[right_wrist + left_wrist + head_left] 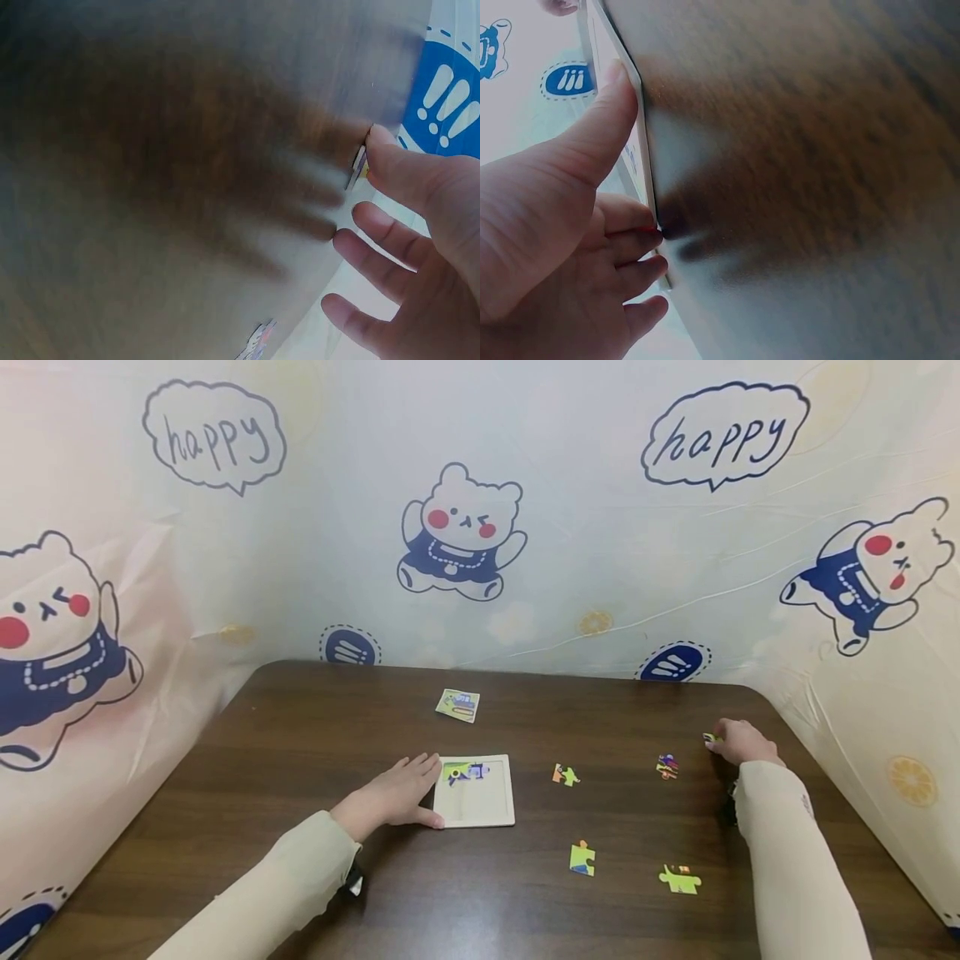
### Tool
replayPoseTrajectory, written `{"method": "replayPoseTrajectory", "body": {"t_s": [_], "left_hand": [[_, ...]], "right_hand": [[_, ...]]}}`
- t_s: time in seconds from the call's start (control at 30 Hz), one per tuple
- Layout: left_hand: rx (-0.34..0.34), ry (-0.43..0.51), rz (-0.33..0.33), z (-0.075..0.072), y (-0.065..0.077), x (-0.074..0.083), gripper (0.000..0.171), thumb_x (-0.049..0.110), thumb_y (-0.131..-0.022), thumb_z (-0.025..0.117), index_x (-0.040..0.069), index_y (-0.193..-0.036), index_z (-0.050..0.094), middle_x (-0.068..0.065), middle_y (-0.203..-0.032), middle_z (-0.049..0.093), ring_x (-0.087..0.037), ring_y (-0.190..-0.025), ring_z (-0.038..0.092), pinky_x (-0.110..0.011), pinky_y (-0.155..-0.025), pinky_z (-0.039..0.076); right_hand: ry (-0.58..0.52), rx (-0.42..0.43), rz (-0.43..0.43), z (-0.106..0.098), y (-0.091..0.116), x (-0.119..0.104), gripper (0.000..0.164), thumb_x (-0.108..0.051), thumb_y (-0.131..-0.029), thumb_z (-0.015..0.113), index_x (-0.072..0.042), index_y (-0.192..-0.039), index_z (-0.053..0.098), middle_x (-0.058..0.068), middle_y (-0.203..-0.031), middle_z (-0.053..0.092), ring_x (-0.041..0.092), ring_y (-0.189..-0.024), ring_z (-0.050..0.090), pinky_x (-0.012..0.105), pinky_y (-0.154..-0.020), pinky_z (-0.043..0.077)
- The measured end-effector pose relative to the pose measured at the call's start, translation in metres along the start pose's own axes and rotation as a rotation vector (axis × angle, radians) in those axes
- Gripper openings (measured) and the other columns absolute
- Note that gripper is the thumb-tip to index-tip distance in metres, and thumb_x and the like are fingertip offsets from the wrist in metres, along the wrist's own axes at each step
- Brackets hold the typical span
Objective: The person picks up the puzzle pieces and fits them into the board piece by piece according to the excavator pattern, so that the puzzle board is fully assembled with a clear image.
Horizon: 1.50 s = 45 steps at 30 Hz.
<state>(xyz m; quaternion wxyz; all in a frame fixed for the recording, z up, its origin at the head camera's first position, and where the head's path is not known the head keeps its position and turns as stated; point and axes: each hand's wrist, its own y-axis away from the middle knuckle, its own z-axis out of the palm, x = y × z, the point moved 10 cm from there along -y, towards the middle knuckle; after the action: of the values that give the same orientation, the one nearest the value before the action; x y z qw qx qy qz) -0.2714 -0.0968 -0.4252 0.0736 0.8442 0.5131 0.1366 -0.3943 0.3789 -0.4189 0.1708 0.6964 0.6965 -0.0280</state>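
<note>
My left hand (393, 789) rests at the left edge of a white square puzzle tray (480, 814), its thumb and fingers spread along that edge. A small assembled strip of puzzle pieces (467, 772) lies at the top left inside the tray. Far to the right, my right hand (744, 743) pinches a small puzzle piece (708, 738) at the table. In the right wrist view the puzzle piece (358, 166) shows beside the thumb, partly hidden; the other visible fingers stand apart from it.
A printed picture card (458, 705) lies behind the tray. Loose puzzle pieces lie to the right: orange-green pieces (566, 775), a colourful cluster (667, 767), a green-blue piece (582, 858) and green pieces (681, 881). A patterned curtain (570, 527) hangs behind the wooden table (300, 727).
</note>
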Motion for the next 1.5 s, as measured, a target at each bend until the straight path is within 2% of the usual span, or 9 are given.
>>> {"method": "replayPoseTrajectory", "body": {"t_s": [0.27,0.43,0.6,0.7,0.87,1.1,1.3,1.5], "left_hand": [[-0.003,0.0,0.001,0.001,-0.001,-0.001,0.091,0.052,-0.079,0.064,-0.008,-0.139,0.031,-0.02,-0.146,0.026,-0.033,-0.135,0.02,-0.047,-0.107,0.018],[0.005,-0.006,0.01,0.0,-0.001,0.0,0.09,0.052,-0.08,0.064,-0.009,-0.138,0.032,-0.021,-0.145,0.027,-0.034,-0.134,0.022,-0.047,-0.107,0.02],[0.011,-0.005,0.012,-0.001,0.0,0.0,0.089,0.051,-0.08,0.064,-0.01,-0.137,0.032,-0.021,-0.145,0.028,-0.035,-0.133,0.023,-0.048,-0.106,0.02],[0.01,-0.004,0.008,-0.001,0.0,0.0,0.089,0.051,-0.08,0.064,-0.009,-0.138,0.032,-0.021,-0.145,0.028,-0.034,-0.134,0.022,-0.047,-0.106,0.02],[0.011,-0.001,0.008,-0.001,0.0,0.0,0.089,0.051,-0.079,0.065,-0.009,-0.138,0.033,-0.021,-0.145,0.028,-0.034,-0.133,0.023,-0.047,-0.106,0.02],[0.007,-0.006,0.005,0.0,-0.001,-0.001,0.09,0.052,-0.079,0.064,-0.008,-0.138,0.032,-0.02,-0.145,0.028,-0.034,-0.134,0.022,-0.047,-0.106,0.02],[0.006,0.001,0.0,0.001,-0.001,-0.001,0.09,0.052,-0.079,0.064,-0.008,-0.138,0.032,-0.02,-0.145,0.027,-0.033,-0.134,0.022,-0.047,-0.107,0.02],[0.002,-0.006,-0.001,0.001,-0.001,-0.002,0.09,0.052,-0.079,0.065,-0.008,-0.138,0.033,-0.02,-0.145,0.028,-0.033,-0.134,0.022,-0.047,-0.107,0.02]], "right_hand": [[-0.001,0.016,-0.019,0.001,0.0,0.007,0.034,-0.024,-0.088,0.058,0.008,-0.093,0.048,0.021,-0.085,0.047,0.033,-0.076,0.046,0.053,-0.064,0.04],[0.007,0.102,-0.089,-0.006,-0.002,0.0,0.032,-0.022,-0.09,0.055,0.008,-0.092,0.046,0.019,-0.08,0.049,0.031,-0.073,0.048,0.05,-0.061,0.041],[0.005,0.214,-0.184,-0.02,-0.003,-0.024,0.038,-0.023,-0.091,0.056,0.013,-0.102,0.051,0.023,-0.087,0.055,0.035,-0.076,0.053,0.053,-0.066,0.044],[-0.016,0.27,-0.234,-0.027,-0.001,-0.046,0.038,-0.024,-0.09,0.058,0.011,-0.105,0.056,0.023,-0.091,0.058,0.035,-0.081,0.055,0.054,-0.071,0.044],[-0.069,0.297,-0.299,-0.033,0.005,-0.086,0.038,-0.027,-0.089,0.061,0.007,-0.106,0.059,0.022,-0.098,0.06,0.035,-0.087,0.056,0.055,-0.076,0.043],[-0.101,0.325,-0.425,-0.033,0.024,-0.157,0.033,-0.027,-0.087,0.065,0.001,-0.104,0.063,0.015,-0.099,0.061,0.031,-0.089,0.057,0.051,-0.078,0.045],[-0.088,0.339,-0.565,-0.024,0.045,-0.22,0.028,-0.027,-0.085,0.067,-0.004,-0.1,0.067,0.008,-0.096,0.062,0.025,-0.087,0.059,0.045,-0.076,0.047],[-0.038,0.317,-0.692,-0.001,0.064,-0.274,0.026,-0.029,-0.084,0.068,-0.006,-0.098,0.068,0.004,-0.092,0.063,0.02,-0.081,0.06,0.039,-0.071,0.05]]}}
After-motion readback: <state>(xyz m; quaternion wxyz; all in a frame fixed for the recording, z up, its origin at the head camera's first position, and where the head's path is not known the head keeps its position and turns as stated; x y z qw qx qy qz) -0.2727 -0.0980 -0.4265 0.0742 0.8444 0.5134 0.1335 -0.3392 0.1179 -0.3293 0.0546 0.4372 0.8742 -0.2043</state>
